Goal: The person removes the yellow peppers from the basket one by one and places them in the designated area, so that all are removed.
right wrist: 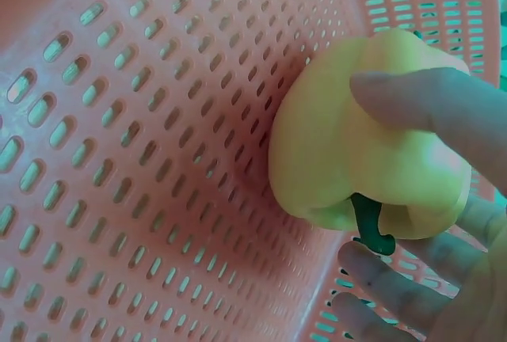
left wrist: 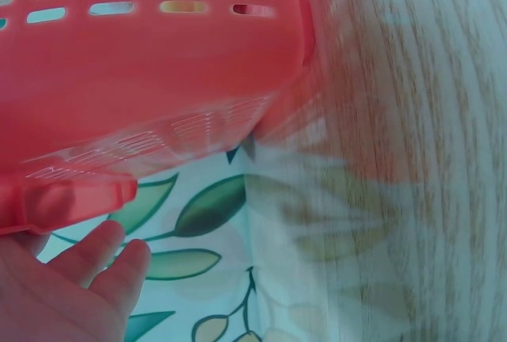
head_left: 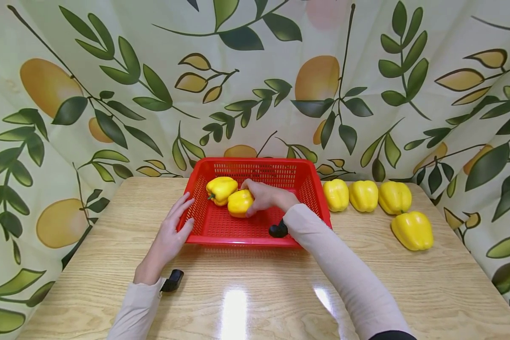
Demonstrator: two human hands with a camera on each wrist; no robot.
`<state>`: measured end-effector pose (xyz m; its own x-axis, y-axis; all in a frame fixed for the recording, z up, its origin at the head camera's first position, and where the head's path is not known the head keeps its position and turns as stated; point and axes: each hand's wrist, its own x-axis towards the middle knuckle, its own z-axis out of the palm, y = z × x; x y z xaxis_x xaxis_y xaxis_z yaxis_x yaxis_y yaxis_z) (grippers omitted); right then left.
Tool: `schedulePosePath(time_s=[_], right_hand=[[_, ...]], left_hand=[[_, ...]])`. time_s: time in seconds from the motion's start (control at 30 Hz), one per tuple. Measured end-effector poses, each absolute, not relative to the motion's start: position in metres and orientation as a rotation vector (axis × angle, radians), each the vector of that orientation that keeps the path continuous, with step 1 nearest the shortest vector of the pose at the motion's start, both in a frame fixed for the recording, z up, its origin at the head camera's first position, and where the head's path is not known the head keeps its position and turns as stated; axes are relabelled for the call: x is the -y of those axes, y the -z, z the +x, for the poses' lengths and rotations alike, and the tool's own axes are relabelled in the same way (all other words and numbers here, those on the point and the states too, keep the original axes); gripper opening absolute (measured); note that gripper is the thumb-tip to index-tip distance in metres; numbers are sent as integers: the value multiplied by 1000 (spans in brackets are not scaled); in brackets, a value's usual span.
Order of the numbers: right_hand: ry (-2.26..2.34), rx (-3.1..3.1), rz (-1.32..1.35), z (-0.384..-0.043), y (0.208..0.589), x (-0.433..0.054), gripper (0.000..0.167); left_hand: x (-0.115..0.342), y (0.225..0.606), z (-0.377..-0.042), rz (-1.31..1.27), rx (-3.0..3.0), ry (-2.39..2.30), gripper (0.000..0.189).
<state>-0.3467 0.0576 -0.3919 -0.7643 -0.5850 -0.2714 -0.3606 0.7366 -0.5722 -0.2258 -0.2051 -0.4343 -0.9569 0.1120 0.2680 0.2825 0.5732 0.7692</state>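
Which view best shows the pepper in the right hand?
Right wrist: the pepper is close up, stem visible. Head shows it smaller, partly behind the right hand; left wrist shows only yellow through the basket, source unclear.

No text, label, brand, number or sign can be read in any of the three views.
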Motion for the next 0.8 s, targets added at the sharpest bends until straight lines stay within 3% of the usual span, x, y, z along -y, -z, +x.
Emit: schedulePosePath(time_s=[0.8], right_hand=[[538,-2518,-770,-346,383,-76,63]], left_hand=[[205,435,-225,-315,2628,1336,52]])
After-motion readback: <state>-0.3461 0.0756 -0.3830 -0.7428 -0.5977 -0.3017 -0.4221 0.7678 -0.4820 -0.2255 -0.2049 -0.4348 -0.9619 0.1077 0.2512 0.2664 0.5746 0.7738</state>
